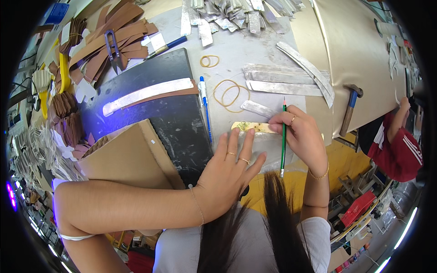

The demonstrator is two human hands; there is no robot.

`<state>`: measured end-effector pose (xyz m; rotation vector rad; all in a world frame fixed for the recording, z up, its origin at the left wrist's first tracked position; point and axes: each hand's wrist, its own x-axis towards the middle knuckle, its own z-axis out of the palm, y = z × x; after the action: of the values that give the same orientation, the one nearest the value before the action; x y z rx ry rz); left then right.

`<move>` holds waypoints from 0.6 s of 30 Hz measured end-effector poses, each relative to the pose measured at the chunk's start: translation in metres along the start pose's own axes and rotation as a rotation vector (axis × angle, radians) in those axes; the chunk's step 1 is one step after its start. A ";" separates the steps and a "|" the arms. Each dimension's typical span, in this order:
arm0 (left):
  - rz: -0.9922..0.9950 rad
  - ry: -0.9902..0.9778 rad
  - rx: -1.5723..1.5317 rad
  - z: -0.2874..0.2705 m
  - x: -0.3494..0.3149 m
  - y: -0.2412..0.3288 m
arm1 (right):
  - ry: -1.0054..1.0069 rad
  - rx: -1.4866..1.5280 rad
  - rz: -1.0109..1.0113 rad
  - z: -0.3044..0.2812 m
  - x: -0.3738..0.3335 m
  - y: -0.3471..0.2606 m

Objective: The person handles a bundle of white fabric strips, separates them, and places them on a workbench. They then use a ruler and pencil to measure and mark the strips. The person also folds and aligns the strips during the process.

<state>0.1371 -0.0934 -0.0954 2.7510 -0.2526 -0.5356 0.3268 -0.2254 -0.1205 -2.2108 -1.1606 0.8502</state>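
Observation:
My left hand lies flat with its fingers spread, and its fingertips touch the lower edge of a narrow yellowish strip with markings and small dark holes. Under and below that strip is a pale translucent sheet. My right hand is closed around a green pencil, its sharpened tip pointing away from me. The fingertips of this hand also meet the strip's right end, which they partly hide. Just beyond the strip sits a short silvery piece.
Rubber bands and a blue pen lie beyond my hands. At left are a black board, folded brown sheet, thread snips and brown strips. Silvery strips and a hammer lie right; another person is beyond.

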 end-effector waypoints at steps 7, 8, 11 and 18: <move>-0.010 -0.001 -0.067 0.001 0.003 -0.001 | 0.018 0.005 0.011 0.002 -0.002 0.001; -0.007 -0.004 -0.075 0.001 0.003 -0.001 | 0.022 0.008 0.010 0.003 -0.003 0.002; 0.000 -0.018 -0.090 -0.002 0.003 -0.003 | -0.003 -0.006 0.045 0.003 -0.002 0.001; -0.017 -0.014 -0.102 -0.001 0.006 -0.003 | 0.052 -0.013 -0.008 0.007 -0.005 0.003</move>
<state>0.1430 -0.0915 -0.0972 2.6541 -0.1995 -0.5569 0.3215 -0.2300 -0.1255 -2.2242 -1.1523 0.7797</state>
